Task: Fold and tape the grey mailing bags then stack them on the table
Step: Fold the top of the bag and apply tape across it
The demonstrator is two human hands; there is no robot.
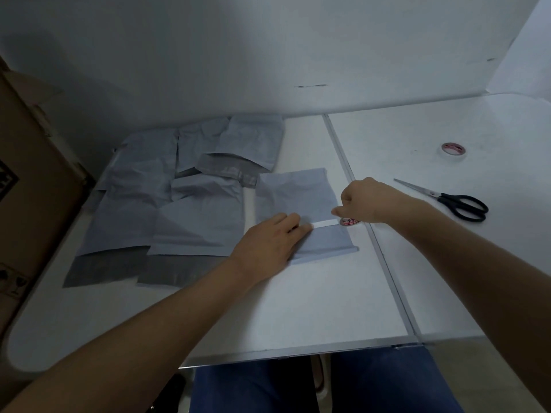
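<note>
Taping a folded grey bag on the white table [298,317].
The left hand [269,239] presses flat-fingered on the folded bag [298,198]; the right hand [368,201] grips a tape roll [348,222], red print unreadable, its strip [326,224] drawn across the fold. Unfolded bags [167,204] lie left; scissors [456,201] and a second roll [453,149] right, near white partitions [268,55]. The cardboard box [26,174] shows handling symbols.

Two tape rolls [453,150], one pair of scissors [447,198], two hands [268,242], several grey bags [295,198]
</note>
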